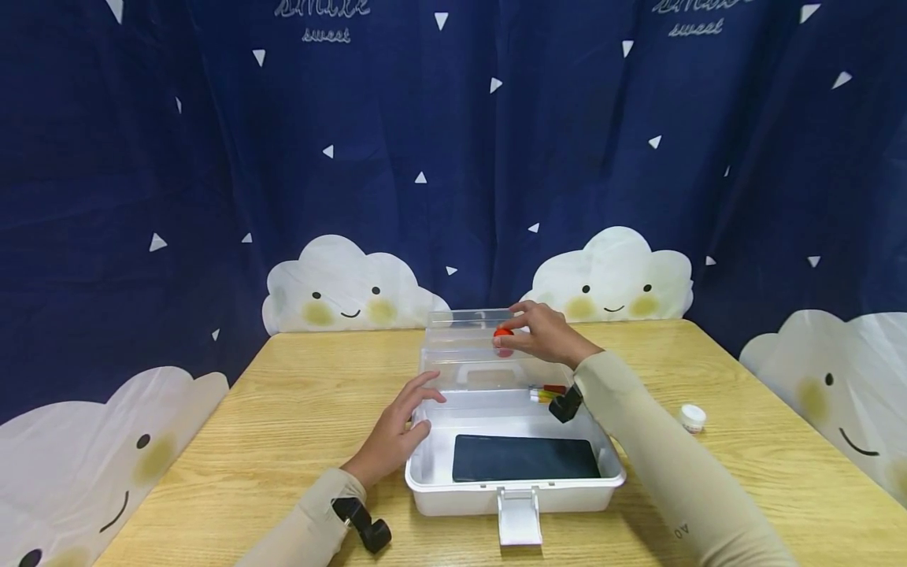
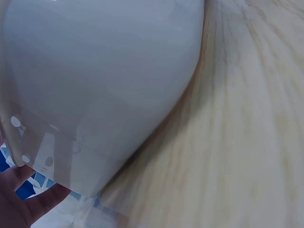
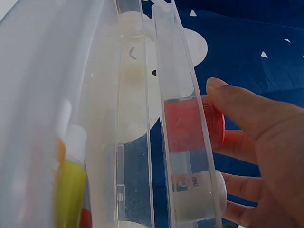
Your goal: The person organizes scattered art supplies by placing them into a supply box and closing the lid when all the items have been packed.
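Observation:
A white plastic box (image 1: 453, 499) stands open on the table, its clear fold-out tray (image 1: 459, 342) raised at the back. Over the tray, my right hand (image 1: 546, 335) pinches a small red jar (image 3: 183, 124) between thumb and fingers; most of the jar sits inside a clear compartment, its lid sticking out. Just beside it in the right wrist view is a white jar (image 3: 194, 197) marked "deli", near the lower fingers. My left hand (image 1: 395, 435) is at the box's left rim, fingers spread and gently bent, holding nothing.
A flat dark rectangle (image 1: 524, 458) lies on the box floor. Several slim coloured tubes (image 1: 547, 394) are at the box's back right. Another small white jar (image 1: 692, 417) stands on the table to the right. The box's front latch (image 1: 520, 517) hangs down.

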Available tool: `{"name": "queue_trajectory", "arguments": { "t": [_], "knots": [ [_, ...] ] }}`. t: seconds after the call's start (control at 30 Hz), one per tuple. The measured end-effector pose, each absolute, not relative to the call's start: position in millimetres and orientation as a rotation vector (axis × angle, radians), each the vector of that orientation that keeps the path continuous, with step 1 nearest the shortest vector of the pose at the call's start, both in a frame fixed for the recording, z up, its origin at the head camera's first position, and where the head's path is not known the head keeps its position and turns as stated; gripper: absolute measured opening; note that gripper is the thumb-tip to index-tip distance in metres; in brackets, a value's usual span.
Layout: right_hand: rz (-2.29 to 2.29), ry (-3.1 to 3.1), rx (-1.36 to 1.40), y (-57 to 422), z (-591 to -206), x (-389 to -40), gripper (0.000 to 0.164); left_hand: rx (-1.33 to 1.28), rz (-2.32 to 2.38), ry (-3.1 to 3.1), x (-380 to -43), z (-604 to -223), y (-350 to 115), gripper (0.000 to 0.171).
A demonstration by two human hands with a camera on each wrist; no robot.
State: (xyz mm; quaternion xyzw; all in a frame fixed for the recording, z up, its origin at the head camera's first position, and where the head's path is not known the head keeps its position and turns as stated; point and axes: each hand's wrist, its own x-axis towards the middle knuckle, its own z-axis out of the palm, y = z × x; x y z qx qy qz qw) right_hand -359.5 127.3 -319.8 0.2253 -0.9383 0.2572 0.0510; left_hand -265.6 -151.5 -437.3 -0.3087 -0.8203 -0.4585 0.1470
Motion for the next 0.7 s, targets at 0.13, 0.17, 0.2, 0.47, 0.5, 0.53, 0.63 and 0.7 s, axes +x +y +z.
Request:
{"name": "queue_trajectory", "arguments": {
  "t": [0.13,0.17,0.2,0.47,0.5,0.53,0.63,0.7],
  "knots": [
    [0.781,-2.866,0.665,127.3,-318.3,-357.8,0.039,-0.893,-1.318,-2.356,-265.6,-437.1,-151.2,0.039],
    [0.782,-2.867,0.662,127.3,-318.3,-357.7,0.039,-0.887,-1.317,-2.361,-265.6,-437.3,-151.2,0.039],
    [0.777,-2.866,0.662,127.3,-318.3,-357.7,0.039,-0.883,-1.319,-2.364,-265.6,-437.4,-151.2,0.039],
    [0.746,-2.836,0.658,125.5,-320.4,-358.7,0.038,-0.89,-1.315,-2.359,-266.2,-437.8,-151.7,0.041],
    [0.735,-2.831,0.66,125.3,-320.6,-358.6,0.038,-0.893,-1.314,-2.358,-266.3,-437.7,-151.7,0.041],
    [0.722,-2.827,0.665,125.2,-320.9,-358.9,0.038,-0.895,-1.315,-2.358,-266.3,-437.5,-151.8,0.041],
    [0.691,-2.817,0.671,125.1,-322.2,-359.5,0.038,-0.898,-1.317,-2.359,-266.2,-437.2,-152.0,0.041],
    [0.671,-2.813,0.669,124.9,-323.0,-359.5,0.038,-0.9,-1.321,-2.359,-266.2,-437.0,-152.1,0.041]
  ]
}}
